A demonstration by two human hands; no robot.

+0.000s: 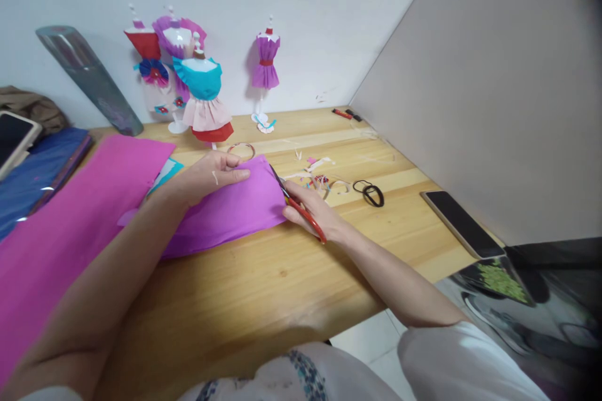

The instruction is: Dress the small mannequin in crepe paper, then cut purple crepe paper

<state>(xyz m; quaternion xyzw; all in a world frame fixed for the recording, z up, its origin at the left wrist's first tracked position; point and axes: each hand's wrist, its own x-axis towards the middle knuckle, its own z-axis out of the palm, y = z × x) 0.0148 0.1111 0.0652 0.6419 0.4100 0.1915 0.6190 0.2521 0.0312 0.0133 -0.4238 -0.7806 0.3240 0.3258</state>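
A sheet of purple crepe paper point(230, 207) lies over the wooden table in front of me. My left hand point(211, 172) pinches its upper edge between thumb and fingers. At the sheet's right end, my right hand point(310, 207) is closed round red-handled scissors point(306, 218). Their blades reach up along the paper's right edge; whether they are parted is hard to make out. Beneath my left forearm a long pink sheet of crepe paper point(70, 225) stretches to the left, with a bit of teal paper point(167, 175) beside it.
Small mannequins in paper dresses point(202, 84) stand at the back, another mannequin point(266, 66) to their right. Paper scraps point(320, 178), black hair ties point(369, 193) and a phone point(463, 222) lie rightward. A bottle point(89, 78) leans on the wall.
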